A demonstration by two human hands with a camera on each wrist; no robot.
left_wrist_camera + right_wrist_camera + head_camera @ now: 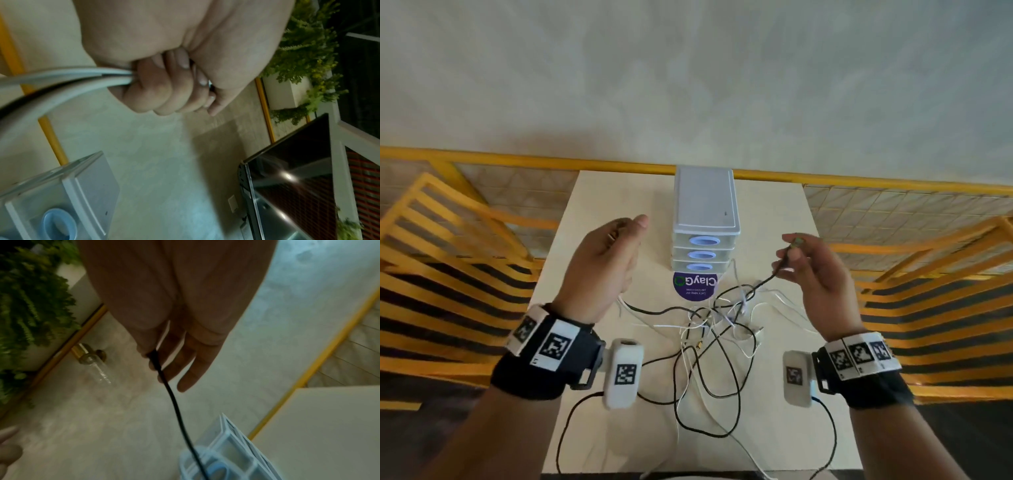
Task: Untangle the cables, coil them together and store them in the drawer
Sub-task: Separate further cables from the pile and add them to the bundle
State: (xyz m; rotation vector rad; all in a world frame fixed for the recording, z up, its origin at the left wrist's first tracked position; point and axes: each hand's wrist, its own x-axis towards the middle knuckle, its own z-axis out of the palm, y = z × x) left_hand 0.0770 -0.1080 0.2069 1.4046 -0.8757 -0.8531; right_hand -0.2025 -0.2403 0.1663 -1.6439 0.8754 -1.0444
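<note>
R hand (822, 274): thumb + forefinger pinch the plug end of the black cable (763, 284), other fingers loose; held up, right of the drawer unit (705, 219). Wrist view confirms the black lead drops from the fingertips toward the unit.

L hand (602, 263): I see fingers clenched round a bundle of cable ends, white cables (61, 78) plus a dark one between them, left of the drawer unit, raised off the table (599, 192).

Tangle (715, 322): black + white leads cross and loop in a knot on the table just in front of the unit, long slack loops trailing back toward me. Purple sticker (695, 284) lies at the unit's foot.

Drawer unit: 3 drawers, all closed, blue handles facing me.

Progress (my judgement): early. Ends collected, but untangling is barely begun; knot looks intact. Left: separate strands, coil together, open a drawer, stow, close.
</note>
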